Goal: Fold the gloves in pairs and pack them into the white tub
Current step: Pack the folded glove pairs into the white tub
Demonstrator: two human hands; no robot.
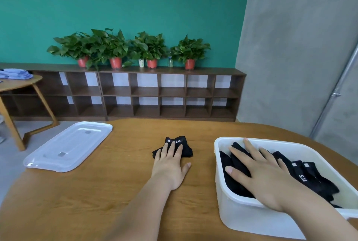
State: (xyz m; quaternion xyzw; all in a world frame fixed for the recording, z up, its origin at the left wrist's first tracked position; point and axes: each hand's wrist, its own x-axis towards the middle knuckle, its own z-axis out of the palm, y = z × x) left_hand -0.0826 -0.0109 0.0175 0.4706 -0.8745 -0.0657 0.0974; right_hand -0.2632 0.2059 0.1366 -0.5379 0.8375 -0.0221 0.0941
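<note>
**Desk:** Where is the loose pair?

**Operator:** I see a folded bundle of black gloves [186, 153] on the wooden table [116, 192], near the white tub [242, 219] on its left, not touching it. The left hand [170, 167] lies flat on the bundle, fingers straight. The thumb is out on the table on the side toward the tub.

**Desk:** And the right hand?

**Operator:** I have the right hand [261, 174] inside the tub, palm down, fingers spread wide on the black gloves in the tub [310, 178]. It grips nothing. The longest finger reaches the tub's far wall.

**Desk:** How do those gloves lie?

**Operator:** They cover the tub's bottom. Toward its right side I read white labels on several of them.

**Desk:** Anything else?

**Operator:** A clear lid [67, 145] lies flat well to the left of the tub, at the table's edge. Far beyond the tub, I see a low brown shelf [145, 93] with potted plants [116, 50] on top.
</note>
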